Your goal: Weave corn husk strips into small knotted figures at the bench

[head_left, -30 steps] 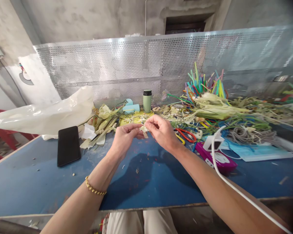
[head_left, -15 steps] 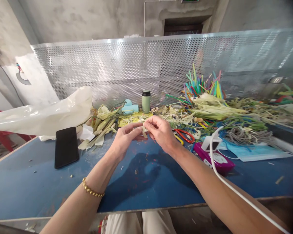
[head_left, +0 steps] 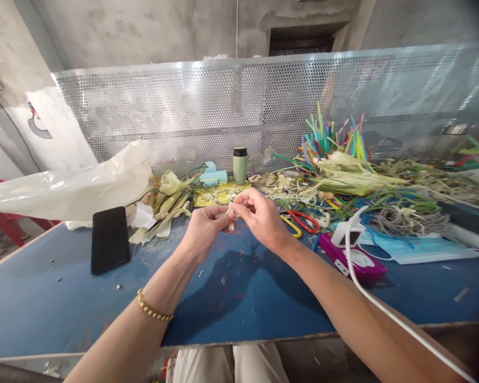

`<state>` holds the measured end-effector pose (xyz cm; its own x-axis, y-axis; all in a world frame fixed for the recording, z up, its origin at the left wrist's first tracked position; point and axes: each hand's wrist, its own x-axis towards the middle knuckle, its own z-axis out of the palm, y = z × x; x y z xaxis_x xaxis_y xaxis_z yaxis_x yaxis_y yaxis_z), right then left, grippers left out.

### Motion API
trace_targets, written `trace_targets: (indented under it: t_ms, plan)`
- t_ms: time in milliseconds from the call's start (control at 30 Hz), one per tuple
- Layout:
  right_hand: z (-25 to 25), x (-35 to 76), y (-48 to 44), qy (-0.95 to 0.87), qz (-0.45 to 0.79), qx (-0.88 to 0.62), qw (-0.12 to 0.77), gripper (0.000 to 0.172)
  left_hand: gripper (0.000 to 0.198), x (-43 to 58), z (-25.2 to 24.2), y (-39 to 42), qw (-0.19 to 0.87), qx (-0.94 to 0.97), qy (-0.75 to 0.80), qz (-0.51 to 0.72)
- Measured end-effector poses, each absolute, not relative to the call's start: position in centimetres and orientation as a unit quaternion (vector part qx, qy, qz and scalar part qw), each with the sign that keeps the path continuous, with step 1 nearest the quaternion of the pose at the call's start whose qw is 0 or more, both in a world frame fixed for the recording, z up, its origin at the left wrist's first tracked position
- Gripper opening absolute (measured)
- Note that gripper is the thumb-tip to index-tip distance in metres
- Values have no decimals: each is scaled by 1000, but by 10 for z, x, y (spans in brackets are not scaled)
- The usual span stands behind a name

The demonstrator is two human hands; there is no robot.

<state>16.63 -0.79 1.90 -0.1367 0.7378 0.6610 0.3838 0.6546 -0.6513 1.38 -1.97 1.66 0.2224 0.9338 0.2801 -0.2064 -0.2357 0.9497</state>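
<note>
Over the middle of the blue table [head_left: 64, 319], my left hand [head_left: 201, 229] and my right hand [head_left: 262, 219] meet at the fingertips. Between them is a small pale strip [head_left: 231, 225], which looks like corn husk. Both hands are closed, thumb against fingers, and pinch this strip; much of it is hidden. Just beyond the fingers lies a yellow sheet [head_left: 207, 198] with pale scraps on it. Red-handled scissors [head_left: 309, 222] rest to the right of my right hand, beside a yellow-handled tool [head_left: 294, 230]. Husk leaves [head_left: 171, 213] are heaped left of my left hand.
At left lie a black phone [head_left: 110, 239] and a cream plastic sheet [head_left: 75, 186]. A green cup [head_left: 240, 166] stands before the perforated metal screen [head_left: 183, 117]. At right are corn husks [head_left: 343, 178], colored sticks [head_left: 335, 138], a purple box [head_left: 353, 258], a white cable [head_left: 353, 276] and a blue mask [head_left: 427, 250].
The fingers of my left hand have drawn in closer around the pale strip, and both hands have shifted slightly. The strip's loose end now hangs a little further left. The view has moved slightly.
</note>
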Motion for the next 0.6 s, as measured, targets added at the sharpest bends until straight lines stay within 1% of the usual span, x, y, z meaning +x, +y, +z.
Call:
trace_targets:
  t_ms: [200,367,433,600]
  plan:
    - [19,168,-6,-751,142,-380,521,12,26,11,19,-20,517,596,315,528]
    - [19,175,-2,-775,229,-349,474,18,28,11,17,-18,492,610,338,522]
    - [20,176,-2,-775,233,-343,476,19,28,12,16,-17,504,604,333,520]
    - [23,173,-6,-767,197,-357,495,16,30,13,14,-18,542,580,306,526]
